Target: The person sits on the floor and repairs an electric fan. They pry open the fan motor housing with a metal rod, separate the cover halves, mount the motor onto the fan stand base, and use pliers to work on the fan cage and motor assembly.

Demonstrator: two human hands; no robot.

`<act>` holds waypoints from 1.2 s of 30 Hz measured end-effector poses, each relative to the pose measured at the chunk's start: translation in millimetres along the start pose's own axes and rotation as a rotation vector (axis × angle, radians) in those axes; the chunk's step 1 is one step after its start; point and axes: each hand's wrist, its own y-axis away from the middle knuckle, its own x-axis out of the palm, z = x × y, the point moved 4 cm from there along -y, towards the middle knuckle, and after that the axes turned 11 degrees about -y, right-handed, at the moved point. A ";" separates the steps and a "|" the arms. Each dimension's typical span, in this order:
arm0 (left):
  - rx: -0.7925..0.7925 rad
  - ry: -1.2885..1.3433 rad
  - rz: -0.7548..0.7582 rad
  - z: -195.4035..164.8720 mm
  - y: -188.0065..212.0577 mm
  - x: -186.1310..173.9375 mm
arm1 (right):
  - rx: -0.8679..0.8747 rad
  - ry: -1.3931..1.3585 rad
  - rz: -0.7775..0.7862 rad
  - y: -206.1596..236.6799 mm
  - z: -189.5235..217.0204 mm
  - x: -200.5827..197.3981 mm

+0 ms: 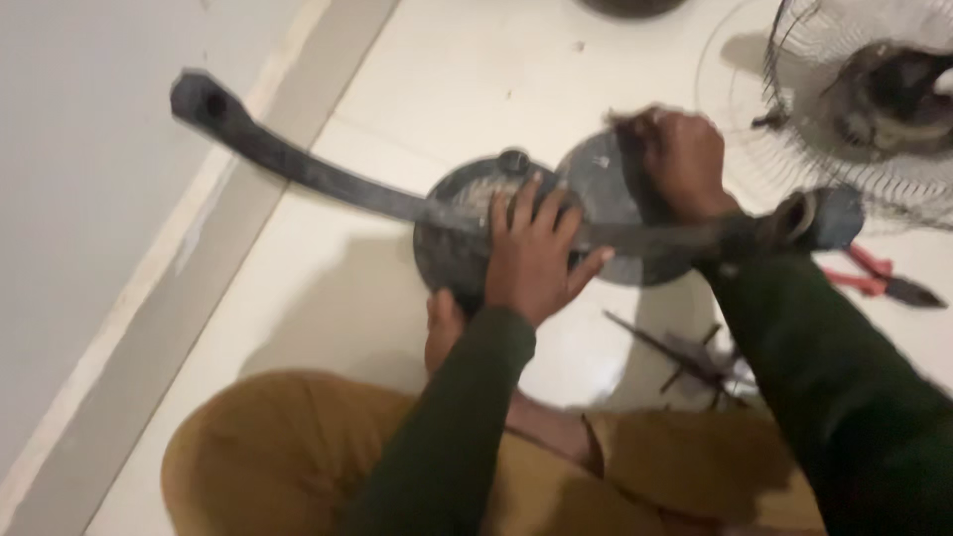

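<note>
Here, left hand (533, 253) lies flat, right hand (683, 159) clenched on dusty dark fan blade (298, 169).

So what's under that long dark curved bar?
Under the long dark bar sit two round dark discs on the white floor. The left hand presses flat there, and the right hand covers part of the second disc, so what lies beneath the hands cannot be seen.
</note>
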 end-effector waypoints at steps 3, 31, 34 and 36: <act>0.004 -0.018 0.016 -0.1 0.7 3.9 | -0.252 -0.047 -0.009 -5.9 6.6 -0.8; -0.003 -0.035 -0.020 -2.7 7.2 9.0 | 0.804 -0.230 0.548 172.6 -34.9 -9.5; 0.003 -0.031 -0.064 -1.9 5.8 9.0 | -0.304 0.069 0.268 191.5 15.9 -29.5; -0.020 -0.027 -0.088 -5.2 0.9 9.9 | -0.244 0.088 0.103 205.7 15.0 -42.3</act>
